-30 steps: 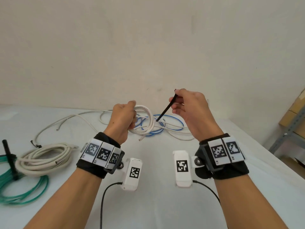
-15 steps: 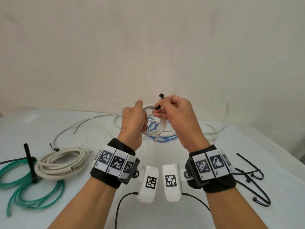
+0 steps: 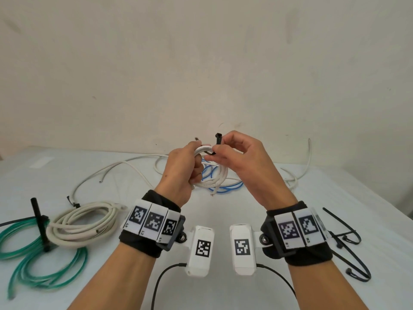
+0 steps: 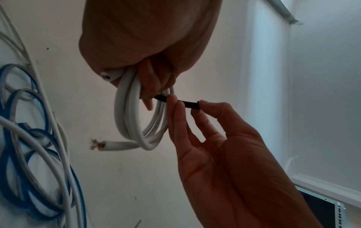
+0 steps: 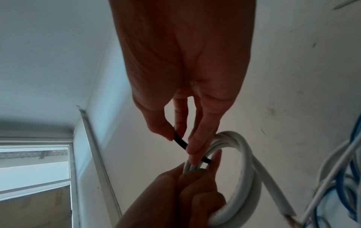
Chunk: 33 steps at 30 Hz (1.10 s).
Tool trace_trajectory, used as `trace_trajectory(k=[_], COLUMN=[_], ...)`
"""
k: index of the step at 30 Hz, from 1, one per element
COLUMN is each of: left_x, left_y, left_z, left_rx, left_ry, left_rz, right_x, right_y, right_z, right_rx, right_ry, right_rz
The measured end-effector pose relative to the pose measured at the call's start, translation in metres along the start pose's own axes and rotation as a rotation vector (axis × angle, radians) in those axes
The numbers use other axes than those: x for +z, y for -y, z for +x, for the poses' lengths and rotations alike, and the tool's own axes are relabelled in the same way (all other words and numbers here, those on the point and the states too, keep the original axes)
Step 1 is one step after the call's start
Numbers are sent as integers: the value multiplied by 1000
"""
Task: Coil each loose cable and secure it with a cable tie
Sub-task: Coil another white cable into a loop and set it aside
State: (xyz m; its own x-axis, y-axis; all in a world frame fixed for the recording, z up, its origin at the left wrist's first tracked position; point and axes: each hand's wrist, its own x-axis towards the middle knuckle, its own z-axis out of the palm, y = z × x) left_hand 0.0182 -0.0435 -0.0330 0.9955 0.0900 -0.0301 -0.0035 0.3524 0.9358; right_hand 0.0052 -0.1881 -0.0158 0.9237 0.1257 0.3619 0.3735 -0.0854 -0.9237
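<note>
The left hand [image 3: 181, 168] is raised above the white table [image 3: 223, 220] with its fingers curled round a small coil of white cable [image 3: 214, 177], gripping the bundle at its upper left side. The coil consists of several round turns of thick, smooth white sheathed cable, hanging below the fist. One cut end [image 4: 97, 145] projects sideways from the bottom of the coil and shows frayed copper strands; a second cut end [image 4: 108, 76] is visible at the edge of the left fist.

The right hand [image 3: 241, 162] pinches a black cable tie [image 3: 218, 139] between thumb and fingertips, the other fingers loosely bent. In the left wrist view the tie [image 4: 187, 104] runs from the right fingertips into the coil at the point where the left fingers hold it. In the head view the tie's head end stands up above the right fingers.

On the table behind the hands lie a loose blue cable [image 3: 225, 189] and long loose white cables [image 3: 125, 166], tangled together. At the left lie a cream cable coil [image 3: 82, 222] and a green cable coil [image 3: 44, 262], touching each other, with a black tie [image 3: 39, 220] standing upright where they meet. At the right lie spare black cable ties [image 3: 348, 240]. Both wrists carry black bands with printed marker tags.
</note>
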Motion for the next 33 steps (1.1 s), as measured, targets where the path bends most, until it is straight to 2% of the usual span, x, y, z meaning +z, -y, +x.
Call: trace_trajectory(k=[4, 8, 13, 18, 27, 33], left_x=[-2, 0, 5, 8, 10, 9], left_y=[-2, -2, 1, 3, 7, 10], left_z=[-3, -5, -6, -6, -8, -9], left_rx=[99, 162, 159, 193, 215, 231], left_ry=[71, 127, 179, 160, 179, 211], left_rz=[82, 169, 230, 274, 416, 446], right_x=[-2, -5, -9, -8, -8, -7], right_y=[3, 4, 0, 1, -5, -7], right_z=[0, 0, 1, 0, 5, 5], right_rx=[81, 107, 88, 71, -13, -24], right_ry=[-2, -52, -96, -109, -273, -276], right_rz=[79, -41, -159, -193, -285, -304])
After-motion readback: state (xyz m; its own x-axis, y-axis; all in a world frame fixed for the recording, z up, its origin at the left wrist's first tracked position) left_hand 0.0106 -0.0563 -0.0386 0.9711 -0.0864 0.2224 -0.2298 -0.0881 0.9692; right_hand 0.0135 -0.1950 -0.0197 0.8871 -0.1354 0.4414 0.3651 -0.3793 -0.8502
